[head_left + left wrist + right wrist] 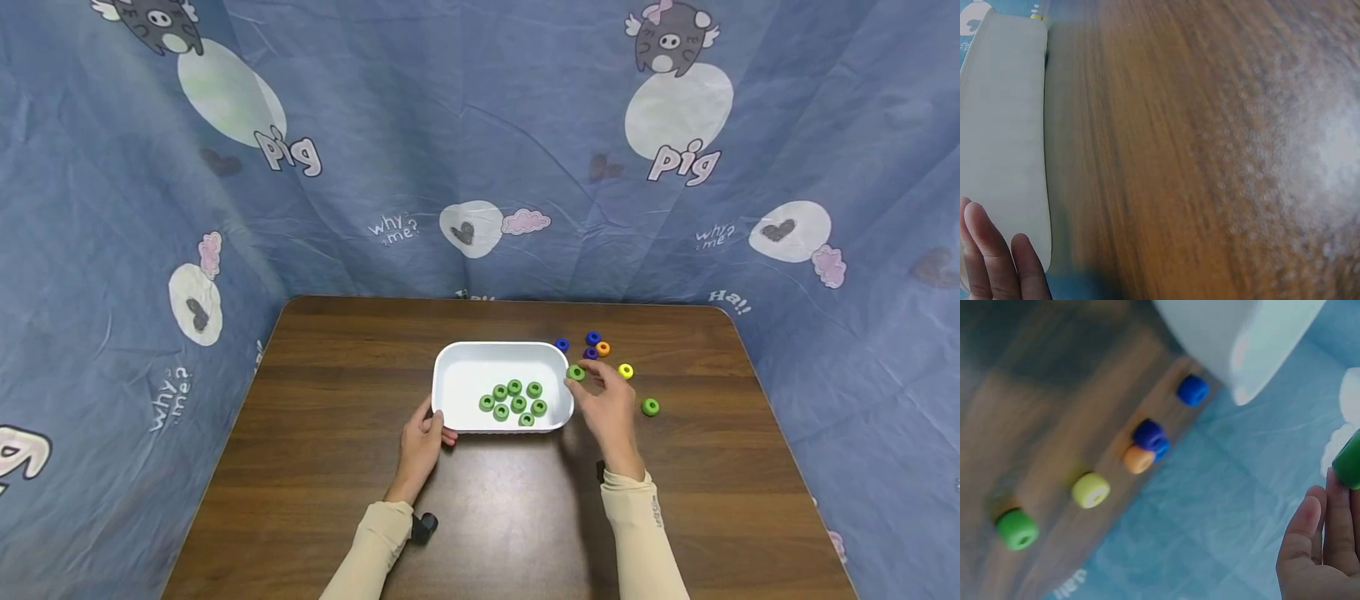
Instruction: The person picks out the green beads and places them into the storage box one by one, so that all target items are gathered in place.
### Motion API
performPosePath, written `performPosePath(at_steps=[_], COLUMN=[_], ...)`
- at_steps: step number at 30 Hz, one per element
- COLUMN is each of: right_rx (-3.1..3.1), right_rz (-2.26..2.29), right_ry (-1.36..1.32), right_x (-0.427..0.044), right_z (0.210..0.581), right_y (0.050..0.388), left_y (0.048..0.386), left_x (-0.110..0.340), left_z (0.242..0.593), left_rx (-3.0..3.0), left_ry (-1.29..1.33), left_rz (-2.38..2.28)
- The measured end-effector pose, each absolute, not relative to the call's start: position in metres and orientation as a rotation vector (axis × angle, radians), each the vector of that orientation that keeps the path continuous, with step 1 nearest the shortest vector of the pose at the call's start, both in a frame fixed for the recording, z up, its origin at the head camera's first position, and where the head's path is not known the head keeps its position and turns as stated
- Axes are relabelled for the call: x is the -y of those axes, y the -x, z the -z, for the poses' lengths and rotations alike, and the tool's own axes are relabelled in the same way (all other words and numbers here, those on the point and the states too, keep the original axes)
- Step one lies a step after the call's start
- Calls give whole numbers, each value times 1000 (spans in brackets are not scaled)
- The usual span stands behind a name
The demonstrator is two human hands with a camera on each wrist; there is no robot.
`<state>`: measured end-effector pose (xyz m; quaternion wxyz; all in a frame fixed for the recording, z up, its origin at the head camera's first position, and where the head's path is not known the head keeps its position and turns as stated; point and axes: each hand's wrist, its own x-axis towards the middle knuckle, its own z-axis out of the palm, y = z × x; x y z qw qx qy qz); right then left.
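A white tray (465,367) with rounded corners stands on the table, with several green rings (519,404) lying inside, mostly in its right half. At its front left corner my left hand (420,446) grips the wall, thumb at the rim and fingers against the outside, which the left wrist view shows too. Just beyond the tray's right rim, my right hand (609,408) pinches a green ring (575,372) between thumb and fingertips. That held ring (1349,464) is partly cut off in the right wrist view.
Right of the tray lie a loose green bead-like ring (650,407), a yellow one (626,371), an orange one (603,348) and a few blue and purple ones (592,338). The brown wooden table (322,400) meets a blue patterned cloth (360,150) behind and at the sides.
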<state>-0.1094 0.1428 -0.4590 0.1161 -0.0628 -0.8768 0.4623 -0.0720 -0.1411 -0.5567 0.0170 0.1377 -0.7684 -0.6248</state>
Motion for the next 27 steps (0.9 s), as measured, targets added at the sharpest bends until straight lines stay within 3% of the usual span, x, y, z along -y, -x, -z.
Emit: performPosePath(at_steps=[8, 27], right_rx=[2564, 2705], right_rz=[-1378, -1263], right_ry=[72, -64], right_x=[-120, -98], right_z=[453, 499], right_y=[128, 157], left_y=[72, 70], left_x=[142, 141], left_z=[556, 555], left_rx=[2377, 2354], left_ry=[-427, -408], left_rz=[1958, 1998])
